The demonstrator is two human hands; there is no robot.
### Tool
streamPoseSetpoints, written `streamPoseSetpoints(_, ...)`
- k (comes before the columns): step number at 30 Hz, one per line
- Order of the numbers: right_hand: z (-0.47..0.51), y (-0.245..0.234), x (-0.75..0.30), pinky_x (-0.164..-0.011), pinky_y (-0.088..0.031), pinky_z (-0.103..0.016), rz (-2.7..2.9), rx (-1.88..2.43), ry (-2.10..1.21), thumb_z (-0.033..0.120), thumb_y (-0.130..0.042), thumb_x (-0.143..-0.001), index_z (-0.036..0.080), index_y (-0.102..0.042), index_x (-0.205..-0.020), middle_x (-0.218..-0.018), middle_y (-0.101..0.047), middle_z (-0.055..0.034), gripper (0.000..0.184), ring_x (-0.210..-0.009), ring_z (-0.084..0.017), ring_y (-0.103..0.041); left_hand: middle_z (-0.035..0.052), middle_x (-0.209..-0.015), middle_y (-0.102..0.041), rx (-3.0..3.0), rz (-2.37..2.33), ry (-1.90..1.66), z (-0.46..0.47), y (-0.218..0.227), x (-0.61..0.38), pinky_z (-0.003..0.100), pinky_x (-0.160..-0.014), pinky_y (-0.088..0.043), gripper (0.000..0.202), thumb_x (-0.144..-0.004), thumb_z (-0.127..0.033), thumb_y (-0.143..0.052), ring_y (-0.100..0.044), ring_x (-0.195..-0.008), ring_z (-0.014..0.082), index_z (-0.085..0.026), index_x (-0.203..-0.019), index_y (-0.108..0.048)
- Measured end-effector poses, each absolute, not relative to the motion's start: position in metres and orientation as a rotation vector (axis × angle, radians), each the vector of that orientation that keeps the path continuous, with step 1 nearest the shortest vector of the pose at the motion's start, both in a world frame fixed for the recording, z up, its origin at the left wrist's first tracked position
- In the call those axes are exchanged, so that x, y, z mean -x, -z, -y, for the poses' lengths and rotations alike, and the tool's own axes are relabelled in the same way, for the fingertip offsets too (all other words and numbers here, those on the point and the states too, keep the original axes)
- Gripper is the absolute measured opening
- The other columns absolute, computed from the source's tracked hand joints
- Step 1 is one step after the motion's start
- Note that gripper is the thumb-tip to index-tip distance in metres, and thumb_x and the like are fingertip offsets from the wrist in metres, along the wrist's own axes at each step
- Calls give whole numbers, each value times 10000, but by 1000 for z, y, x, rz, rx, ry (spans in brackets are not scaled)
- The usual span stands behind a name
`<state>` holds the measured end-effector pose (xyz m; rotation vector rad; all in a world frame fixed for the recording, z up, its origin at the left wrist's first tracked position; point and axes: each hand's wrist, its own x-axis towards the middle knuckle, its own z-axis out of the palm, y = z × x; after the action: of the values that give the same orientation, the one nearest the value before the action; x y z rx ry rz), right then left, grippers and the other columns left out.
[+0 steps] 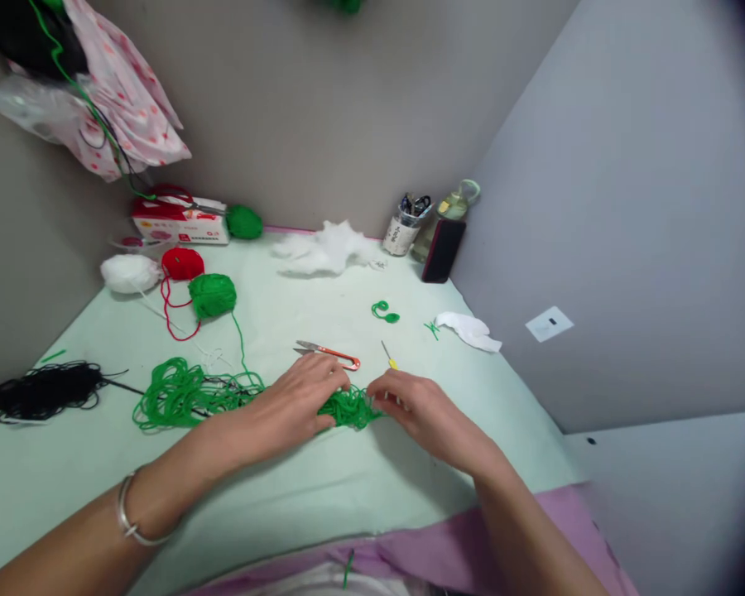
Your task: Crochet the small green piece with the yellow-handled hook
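Note:
A tangled heap of green yarn (348, 407) lies on the table between my hands, and looser green loops (183, 396) spread out to the left. My left hand (295, 399) rests over the heap, its fingers and thumb closed around part of it. At the heap's right end, my right hand (413, 406) pinches some strands between thumb and fingers; the fingertips are partly hidden. Just beyond my left hand are orange-handled thread snips (341, 358). A yellow-handled crochet hook or similar small tool (391, 361) lies beyond my right hand.
Back left are a green yarn ball (213, 295), a red ball (183, 263), a white ball (129, 273) and a box (183, 225). Black yarn (50, 391) lies far left. White stuffing (326, 250), a pen cup (402, 232), a phone (444, 251) and a white piece (468, 330) lie beyond.

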<state>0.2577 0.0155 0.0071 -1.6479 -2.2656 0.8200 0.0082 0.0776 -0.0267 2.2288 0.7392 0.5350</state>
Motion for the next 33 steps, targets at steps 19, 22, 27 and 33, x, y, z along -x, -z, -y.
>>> streamPoseSetpoints(19, -60, 23, -230, -578, -348, -252, 1755, 1348, -1490, 335, -583, -885, 187, -666, -851, -617, -502, 53, 173, -572, -116, -461, 84, -1105, -777, -1517, -952, -822, -79, 39, -17, 392, -981, -512, 294, -751, -265, -766, -696, -1093, 288, -223, -1037, -714)
streamPoseSetpoints(22, -60, 24, -230, -592, -304, -256, 1740, 1360, -1455, 298, -618, -855, 189, -660, -800, -632, -484, 57, 129, -598, -110, -411, 82, -1118, -788, -1465, -950, -831, -79, 41, -18, 381, -955, -520, 293, -740, -227, -701, -710, -1052, 273, -222, -1031, -735)
streamPoseSetpoints(27, -65, 23, -232, -578, -252, -261, 1657, 1398, -1440, 237, -645, -769, 203, -630, -761, -626, -455, 67, 38, -606, -111, -364, 47, -935, -744, -1362, -1013, -883, -86, 39, -11, 342, -823, -510, 229, -794, -340, -712, -680, -884, 242, -215, -986, -704)
streamPoseSetpoints(33, -67, 20, -224, -572, -328, -251, 1501, 1339, -1615, 351, -639, -803, 217, -561, -765, -611, -469, 65, 160, -576, -109, -414, 16, -848, -702, -1358, -997, -850, -84, 30, -7, 331, -820, -469, 217, -879, -434, -718, -613, -840, 225, -220, -850, -702)
